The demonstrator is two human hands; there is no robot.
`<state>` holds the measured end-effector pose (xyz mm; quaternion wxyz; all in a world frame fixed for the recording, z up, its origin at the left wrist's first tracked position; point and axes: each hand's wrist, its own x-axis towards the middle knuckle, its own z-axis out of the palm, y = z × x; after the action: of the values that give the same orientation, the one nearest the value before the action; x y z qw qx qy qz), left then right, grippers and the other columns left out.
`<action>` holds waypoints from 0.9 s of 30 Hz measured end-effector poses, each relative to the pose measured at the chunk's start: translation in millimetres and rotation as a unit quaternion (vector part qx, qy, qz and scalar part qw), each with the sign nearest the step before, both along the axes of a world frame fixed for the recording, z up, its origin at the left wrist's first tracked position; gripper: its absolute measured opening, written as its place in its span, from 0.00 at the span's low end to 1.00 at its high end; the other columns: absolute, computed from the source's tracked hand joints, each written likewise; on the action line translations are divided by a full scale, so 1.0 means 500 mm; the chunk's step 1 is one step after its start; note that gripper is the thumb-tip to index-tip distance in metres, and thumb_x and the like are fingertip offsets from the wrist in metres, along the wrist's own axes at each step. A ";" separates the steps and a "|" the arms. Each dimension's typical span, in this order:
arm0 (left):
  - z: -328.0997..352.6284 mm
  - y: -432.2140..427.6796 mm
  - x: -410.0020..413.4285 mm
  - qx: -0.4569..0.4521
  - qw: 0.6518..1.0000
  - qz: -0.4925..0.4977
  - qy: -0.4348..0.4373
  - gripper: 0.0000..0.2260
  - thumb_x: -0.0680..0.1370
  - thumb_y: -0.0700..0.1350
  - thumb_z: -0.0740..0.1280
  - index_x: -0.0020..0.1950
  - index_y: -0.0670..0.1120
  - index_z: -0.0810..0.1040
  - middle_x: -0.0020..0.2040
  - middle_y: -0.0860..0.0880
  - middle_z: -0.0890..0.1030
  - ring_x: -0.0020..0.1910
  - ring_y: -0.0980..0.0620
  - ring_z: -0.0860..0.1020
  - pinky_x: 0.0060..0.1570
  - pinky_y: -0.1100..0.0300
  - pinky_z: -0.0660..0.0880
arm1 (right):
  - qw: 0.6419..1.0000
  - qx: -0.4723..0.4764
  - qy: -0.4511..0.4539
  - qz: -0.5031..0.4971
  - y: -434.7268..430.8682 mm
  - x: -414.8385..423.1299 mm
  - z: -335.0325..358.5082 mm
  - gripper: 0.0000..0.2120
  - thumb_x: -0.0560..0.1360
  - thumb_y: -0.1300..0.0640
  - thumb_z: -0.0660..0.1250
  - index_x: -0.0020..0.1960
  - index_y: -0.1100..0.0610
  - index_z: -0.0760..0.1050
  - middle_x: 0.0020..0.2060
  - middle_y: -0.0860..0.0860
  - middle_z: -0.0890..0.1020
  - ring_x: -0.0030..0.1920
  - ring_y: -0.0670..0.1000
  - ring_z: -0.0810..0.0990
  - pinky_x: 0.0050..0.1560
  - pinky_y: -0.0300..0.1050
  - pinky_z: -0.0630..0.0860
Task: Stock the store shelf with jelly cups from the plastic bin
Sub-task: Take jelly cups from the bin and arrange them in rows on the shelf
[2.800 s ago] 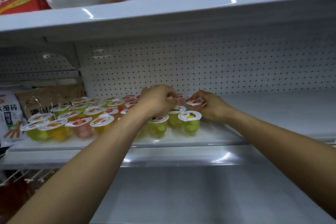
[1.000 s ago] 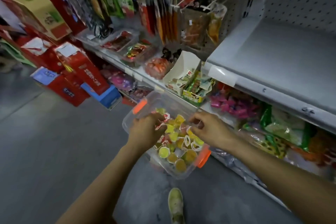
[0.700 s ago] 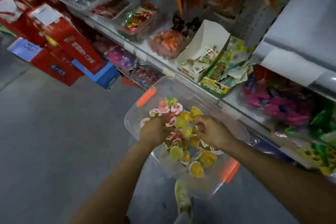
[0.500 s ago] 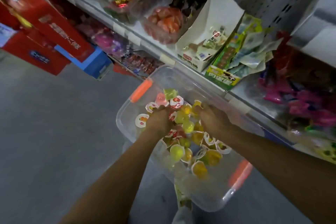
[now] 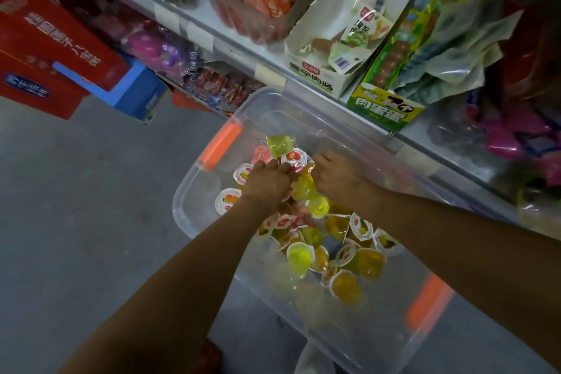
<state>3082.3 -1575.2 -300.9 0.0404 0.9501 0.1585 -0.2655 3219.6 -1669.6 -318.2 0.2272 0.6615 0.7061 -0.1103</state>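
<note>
The small, clear plastic jelly cups (image 5: 306, 255) with white printed lids, filled yellow, green and pink, lie in a loose heap, many on their sides, in the middle of the clear plastic bin (image 5: 188, 215), which has orange handles. Both hands are down in the far end of that heap. The left hand (image 5: 267, 182) lies over the cups with its fingertips on a red-and-white lidded cup (image 5: 296, 159). The right hand (image 5: 337, 179) is just beside it, its fingers bent down among the cups near a yellow one. I cannot tell whether either hand has a cup in its grip, because the fingers are buried or covered.

A few seconds ago these hands were setting cups into rows on the white store shelf. Since then the view has swung down and the hands have gone from above the bin into the pile. I judge this to be a fresh pick-up, with plenty of cups left to move and the store shelf now out of view.

Far of the bin runs a lower shelf (image 5: 273, 70) that holds a white open carton (image 5: 321, 48) of sausage packets and a green box (image 5: 385, 109). Red cartons (image 5: 45, 39) and a blue box (image 5: 136, 91) stand on the grey floor (image 5: 76, 222) to the left. That lower shelf edge overhangs the bin's far side, so hands lifted with cups will probably need to come back towards the near side before they rise.
</note>
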 end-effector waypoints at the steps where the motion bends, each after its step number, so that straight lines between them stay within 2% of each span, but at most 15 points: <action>1: -0.001 0.003 -0.001 0.001 1.000 -0.002 0.005 0.30 0.77 0.57 0.67 0.76 0.54 0.62 0.72 0.49 0.67 0.69 0.45 0.67 0.66 0.51 0.63 | 0.998 0.009 -0.030 0.051 -0.001 0.002 0.003 0.15 0.46 0.51 0.84 0.23 0.54 0.79 0.23 0.47 0.77 0.35 0.52 0.77 0.37 0.39 0.72; 3: 0.004 0.009 -0.003 -0.013 1.000 0.022 0.009 0.33 0.75 0.59 0.69 0.76 0.52 0.61 0.73 0.49 0.66 0.70 0.45 0.66 0.67 0.51 0.62 | 0.992 0.059 -0.050 0.097 -0.004 0.005 0.035 0.14 0.47 0.54 0.84 0.23 0.54 0.79 0.23 0.47 0.76 0.36 0.54 0.77 0.40 0.43 0.75; 5: 0.016 0.006 -0.007 -0.044 0.995 0.089 -0.009 0.35 0.73 0.57 0.72 0.75 0.49 0.62 0.72 0.47 0.66 0.70 0.45 0.65 0.68 0.50 0.62 | 0.990 0.104 -0.021 0.090 -0.014 0.002 0.075 0.11 0.51 0.53 0.80 0.26 0.54 0.79 0.26 0.48 0.77 0.37 0.54 0.77 0.42 0.44 0.72; 7: 0.034 -0.010 -0.013 -0.101 0.976 0.185 -0.061 0.34 0.73 0.51 0.73 0.74 0.46 0.62 0.71 0.44 0.67 0.69 0.43 0.66 0.68 0.51 0.63 | 0.990 0.131 0.021 0.047 -0.040 -0.005 0.107 0.13 0.55 0.46 0.73 0.29 0.56 0.79 0.28 0.51 0.77 0.38 0.55 0.77 0.43 0.46 0.69; 8: 0.041 -0.022 -0.018 -0.136 0.959 0.233 -0.092 0.34 0.73 0.48 0.74 0.74 0.44 0.62 0.70 0.43 0.67 0.69 0.42 0.67 0.67 0.51 0.64 | 0.990 0.131 0.051 0.001 -0.056 -0.012 0.126 0.18 0.58 0.42 0.66 0.32 0.58 0.79 0.29 0.53 0.78 0.38 0.56 0.77 0.42 0.46 0.70; 10: 0.058 -0.054 -0.028 -0.210 0.912 0.319 -0.152 0.32 0.73 0.44 0.74 0.73 0.44 0.63 0.69 0.42 0.70 0.65 0.41 0.71 0.65 0.49 0.69 | 0.979 0.137 0.117 -0.100 -0.087 -0.023 0.164 0.31 0.65 0.39 0.53 0.50 0.62 0.78 0.37 0.58 0.82 0.42 0.60 0.79 0.42 0.48 0.72; 11: 0.070 -0.073 -0.033 -0.241 0.886 0.353 -0.181 0.30 0.74 0.43 0.73 0.72 0.44 0.63 0.67 0.42 0.73 0.63 0.41 0.74 0.63 0.48 0.71 | 0.970 0.135 0.128 -0.156 -0.105 -0.026 0.182 0.33 0.68 0.38 0.52 0.61 0.61 0.72 0.44 0.58 0.82 0.47 0.61 0.79 0.43 0.48 0.71; 12: 0.084 -0.093 -0.037 -0.264 0.864 0.375 -0.208 0.26 0.75 0.42 0.72 0.69 0.44 0.65 0.64 0.43 0.75 0.61 0.42 0.75 0.61 0.50 0.73 | 0.957 0.129 0.155 -0.211 -0.123 -0.027 0.199 0.34 0.70 0.37 0.55 0.67 0.59 0.64 0.49 0.58 0.82 0.51 0.61 0.79 0.45 0.48 0.71; 13: 0.101 -0.115 -0.041 -0.279 0.847 0.387 -0.232 0.22 0.76 0.41 0.70 0.66 0.44 0.66 0.60 0.44 0.77 0.58 0.43 0.77 0.57 0.53 0.74 | 0.934 0.124 0.203 -0.268 -0.144 -0.027 0.214 0.34 0.71 0.36 0.60 0.68 0.57 0.60 0.52 0.57 0.81 0.53 0.61 0.79 0.46 0.48 0.71; 15: 0.135 -0.166 -0.051 -0.301 0.819 0.404 -0.274 0.20 0.76 0.41 0.71 0.64 0.44 0.67 0.55 0.47 0.78 0.54 0.46 0.79 0.51 0.56 0.74 | 0.879 0.112 0.283 -0.366 -0.192 -0.024 0.250 0.33 0.70 0.37 0.65 0.65 0.55 0.60 0.50 0.53 0.79 0.51 0.59 0.80 0.44 0.48 0.73; 17: 0.173 -0.224 -0.057 -0.321 0.783 0.433 -0.310 0.21 0.74 0.44 0.74 0.62 0.46 0.69 0.49 0.48 0.81 0.48 0.47 0.81 0.49 0.53 0.78 | 0.829 0.123 0.331 -0.434 -0.251 -0.015 0.286 0.25 0.69 0.40 0.69 0.57 0.51 0.63 0.44 0.50 0.78 0.46 0.57 0.80 0.42 0.47 0.75; 20: 0.238 -0.316 -0.051 -0.364 0.722 0.466 -0.359 0.18 0.71 0.43 0.77 0.54 0.50 0.72 0.40 0.49 0.82 0.40 0.47 0.82 0.42 0.53 0.80 | 0.759 0.165 0.417 -0.472 -0.359 0.002 0.336 0.20 0.64 0.44 0.73 0.49 0.48 0.66 0.37 0.47 0.78 0.39 0.52 0.78 0.39 0.47 0.75; 22: 0.292 -0.382 -0.034 -0.375 0.713 0.460 -0.373 0.17 0.70 0.43 0.78 0.53 0.48 0.74 0.38 0.48 0.81 0.37 0.50 0.82 0.37 0.58 0.79 | 0.737 0.201 0.444 -0.468 -0.438 0.010 0.382 0.17 0.65 0.48 0.74 0.48 0.47 0.69 0.37 0.46 0.76 0.38 0.49 0.75 0.37 0.44 0.72; 25: 0.370 -0.489 -0.008 -0.396 0.697 0.449 -0.394 0.17 0.70 0.45 0.78 0.52 0.46 0.74 0.42 0.41 0.83 0.38 0.45 0.84 0.33 0.60 0.77 | 0.710 0.243 0.468 -0.466 -0.563 0.020 0.456 0.16 0.67 0.48 0.75 0.51 0.47 0.74 0.43 0.47 0.78 0.43 0.47 0.77 0.44 0.45 0.75; 27: 0.418 -0.562 0.011 -0.393 0.701 0.434 -0.407 0.18 0.68 0.49 0.79 0.50 0.45 0.75 0.42 0.42 0.84 0.39 0.43 0.84 0.33 0.58 0.75 | 0.699 0.275 0.474 -0.460 -0.649 0.027 0.512 0.19 0.66 0.46 0.75 0.54 0.47 0.75 0.46 0.46 0.79 0.46 0.46 0.78 0.48 0.44 0.76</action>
<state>3087.8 -1856.3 -91.7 0.5815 0.6895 0.4027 0.1562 3233.0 -1994.1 -62.4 -0.4085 0.7971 0.3269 -0.3013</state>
